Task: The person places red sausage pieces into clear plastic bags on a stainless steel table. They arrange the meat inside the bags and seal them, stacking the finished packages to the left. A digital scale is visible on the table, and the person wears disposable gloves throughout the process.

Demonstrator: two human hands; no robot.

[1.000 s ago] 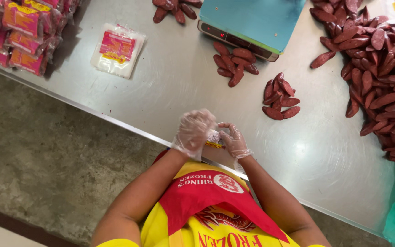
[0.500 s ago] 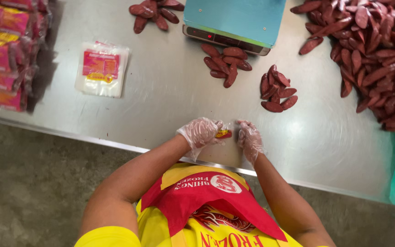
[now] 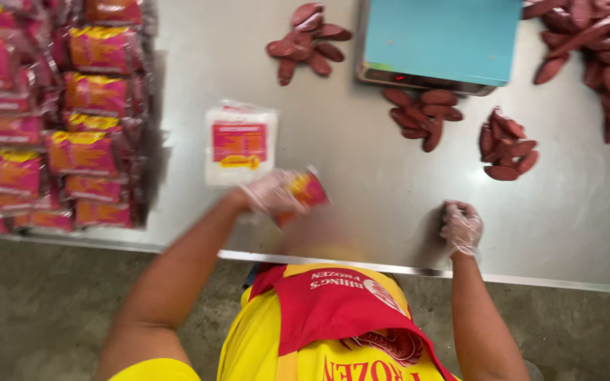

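Half a second back, both gloved hands together at the table edge, pinching one small packet between them; now apart. Left hand point(image 3: 271, 192) swung out to the left, above the steel table point(image 3: 361, 176), fingers closed around a filled packet point(image 3: 306, 189) (motion-blurred, so the exact grip hard to make out). Right hand point(image 3: 462, 227) dropped to the table near its front edge, curled into a loose fist, holding nothing visible.

Packet: clear film with a red and yellow label, dark contents only dimly seen through the blur, tilted, its far end poking out beyond the fingers. Just left of it, flat on the table, a stack of empty bags point(image 3: 240, 143) with the same pink and yellow print. Further left, rows of filled packets point(image 3: 79, 152) piled up. Ahead, a blue-topped scale point(image 3: 440, 41), with small heaps of reddish-brown sausages point(image 3: 507, 144) beside it.
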